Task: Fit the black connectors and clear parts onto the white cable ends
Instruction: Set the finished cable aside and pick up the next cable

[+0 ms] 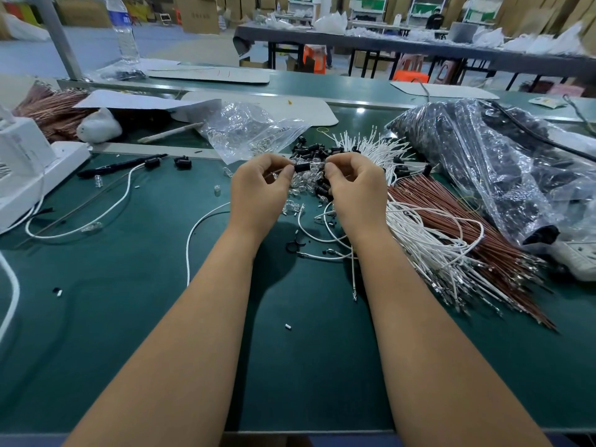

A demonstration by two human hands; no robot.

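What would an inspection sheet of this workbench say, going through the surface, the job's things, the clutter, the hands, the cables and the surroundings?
Surface: green mat, with small loose bits on it.
Job's things: black connector pinched between both hands; pile of black connectors; clear parts below the hands; white cables in a bundle at right.
Clutter: open clear bag, large bag of black parts, water bottle.
Hands: left hand and right hand both hold a pinching grip on the connector.
Cables: brown wires beside the white ones; single white cable at left.
Surroundings: tables, cardboard boxes.
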